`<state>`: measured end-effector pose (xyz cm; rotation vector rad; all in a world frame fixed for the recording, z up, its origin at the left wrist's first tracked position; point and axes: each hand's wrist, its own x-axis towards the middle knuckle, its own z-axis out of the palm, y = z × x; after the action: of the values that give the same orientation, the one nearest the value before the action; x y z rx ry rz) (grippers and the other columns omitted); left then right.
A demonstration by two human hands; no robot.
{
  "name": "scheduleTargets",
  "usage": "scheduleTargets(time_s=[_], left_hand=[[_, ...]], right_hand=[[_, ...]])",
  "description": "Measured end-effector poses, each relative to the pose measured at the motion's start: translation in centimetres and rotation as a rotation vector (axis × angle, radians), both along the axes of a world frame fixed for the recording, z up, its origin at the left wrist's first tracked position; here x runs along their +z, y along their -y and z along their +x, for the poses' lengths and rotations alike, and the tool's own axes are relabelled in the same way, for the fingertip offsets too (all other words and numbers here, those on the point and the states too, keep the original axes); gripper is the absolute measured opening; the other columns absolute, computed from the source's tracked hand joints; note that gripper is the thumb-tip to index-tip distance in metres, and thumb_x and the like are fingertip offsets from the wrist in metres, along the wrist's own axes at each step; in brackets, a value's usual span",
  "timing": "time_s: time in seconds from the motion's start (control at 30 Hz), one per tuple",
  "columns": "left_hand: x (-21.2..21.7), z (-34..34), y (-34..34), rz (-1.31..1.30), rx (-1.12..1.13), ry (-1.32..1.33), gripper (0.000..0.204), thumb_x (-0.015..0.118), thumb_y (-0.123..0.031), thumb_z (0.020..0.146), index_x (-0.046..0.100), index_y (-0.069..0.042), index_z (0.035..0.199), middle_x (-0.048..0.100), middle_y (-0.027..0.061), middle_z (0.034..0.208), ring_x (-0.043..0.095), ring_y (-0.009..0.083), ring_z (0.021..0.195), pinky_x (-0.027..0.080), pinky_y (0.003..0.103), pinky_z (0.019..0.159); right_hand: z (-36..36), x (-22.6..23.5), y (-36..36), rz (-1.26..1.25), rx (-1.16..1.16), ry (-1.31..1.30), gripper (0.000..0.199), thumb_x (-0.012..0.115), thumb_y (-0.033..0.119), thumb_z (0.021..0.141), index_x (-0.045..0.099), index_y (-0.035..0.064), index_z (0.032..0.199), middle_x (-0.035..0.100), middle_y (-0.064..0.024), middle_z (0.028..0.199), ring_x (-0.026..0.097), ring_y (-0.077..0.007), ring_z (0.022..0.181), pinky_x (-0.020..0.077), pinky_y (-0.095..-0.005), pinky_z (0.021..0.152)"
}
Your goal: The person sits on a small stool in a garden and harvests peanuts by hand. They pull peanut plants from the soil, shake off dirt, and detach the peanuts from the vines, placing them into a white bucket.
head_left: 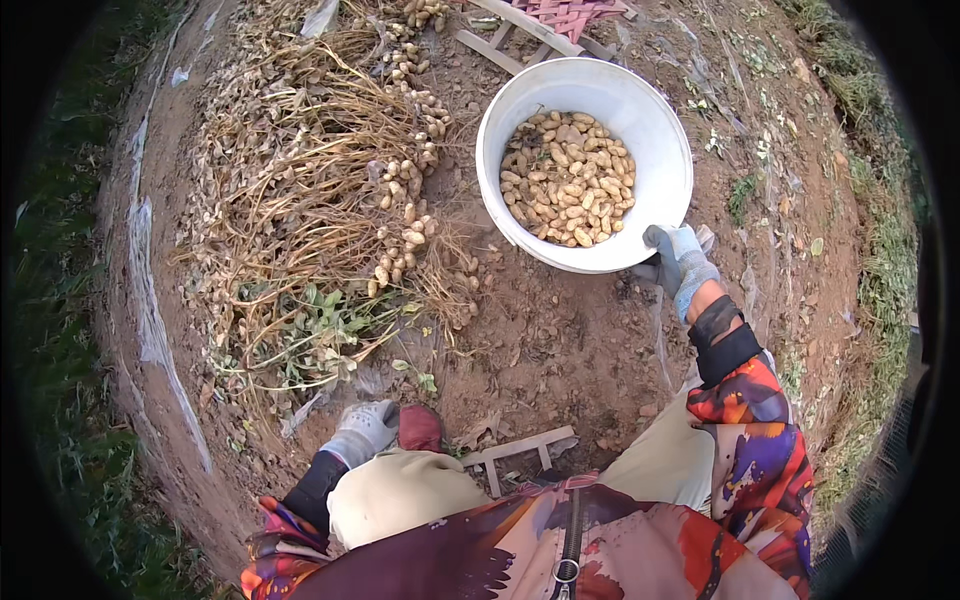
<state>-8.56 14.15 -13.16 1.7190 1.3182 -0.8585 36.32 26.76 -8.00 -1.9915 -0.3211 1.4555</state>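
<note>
My right hand (678,264), in a grey-and-white glove, is closed on the near right rim of a white bucket (660,150). The bucket tilts so that its mouth faces me, and a heap of unshelled peanuts (570,180) covers its bottom. Down beside my left knee is my left hand (364,430), gloved as well, its fingers curled in and nothing visible in them. It lies next to my dark red shoe (421,428). Ahead of that hand, pulled peanut plants (310,170) lie in a long row, their pods (408,225) mostly along the right side.
Low wooden frame pieces (520,447) show between my legs. Beyond the bucket stands a wooden stool with a pink woven seat (570,12). Strips of plastic film (148,290) run along the soil on the left. Green plants (50,300) edge the plot.
</note>
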Motion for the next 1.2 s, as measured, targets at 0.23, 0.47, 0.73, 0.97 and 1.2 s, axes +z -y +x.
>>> scheduleTargets(time_s=[0.23,0.47,0.73,0.97,1.2], left_hand=[[1.9,8.1,-8.5,0.851,-0.379,0.445,0.051,0.056,-0.013,0.07,0.048,-0.008,0.12,0.05,0.0105,0.116,0.046,0.0278,0.109,0.034,0.041,0.094],[-4.1,10.1,-9.4,0.874,-0.681,0.044,0.033,0.043,-0.016,0.085,0.051,-0.02,0.117,0.055,0.0064,0.105,0.051,0.0266,0.102,0.034,0.044,0.088],[3.9,9.0,-12.3,0.835,-0.069,0.432,0.043,0.069,-0.03,0.063,0.062,-0.013,0.102,0.058,0.0117,0.1,0.055,0.0295,0.098,0.042,0.041,0.086],[3.4,2.2,-14.5,0.856,0.46,1.037,0.028,0.065,0.004,0.061,0.064,-0.001,0.089,0.05,0.0058,0.08,0.054,0.0183,0.07,0.045,0.028,0.06],[9.2,2.9,-13.2,0.471,0.969,1.402,0.026,0.054,0.013,0.07,0.057,-0.003,0.09,0.055,-0.0018,0.072,0.048,0.0046,0.054,0.041,0.018,0.049]], right_hand=[[-1.4,0.9,1.2,0.061,-0.046,-0.026,0.047,0.057,0.035,0.084,0.044,0.0092,0.122,0.058,-0.0109,0.103,0.059,-0.0283,0.087,0.0496,-0.0436,0.075],[-6.5,8.7,15.0,0.317,0.041,-0.107,0.051,0.058,0.022,0.085,0.034,0.0043,0.127,0.054,-0.0115,0.103,0.061,-0.02,0.079,0.0544,-0.0312,0.061],[-4.5,14.5,23.3,0.425,0.028,-0.047,0.036,0.05,0.012,0.087,0.043,0.0024,0.121,0.057,-0.008,0.099,0.061,-0.0174,0.076,0.0526,-0.0284,0.063],[-8.5,21.1,23.0,0.631,0.228,-0.063,0.035,0.053,0.017,0.086,0.047,0.0027,0.117,0.058,-0.0058,0.095,0.059,-0.0127,0.075,0.0497,-0.0247,0.064],[-12.1,24.6,21.3,0.599,0.46,-0.014,0.034,0.053,0.021,0.087,0.049,0.0027,0.116,0.056,-0.0025,0.091,0.056,-0.0086,0.075,0.0476,-0.0228,0.063]])
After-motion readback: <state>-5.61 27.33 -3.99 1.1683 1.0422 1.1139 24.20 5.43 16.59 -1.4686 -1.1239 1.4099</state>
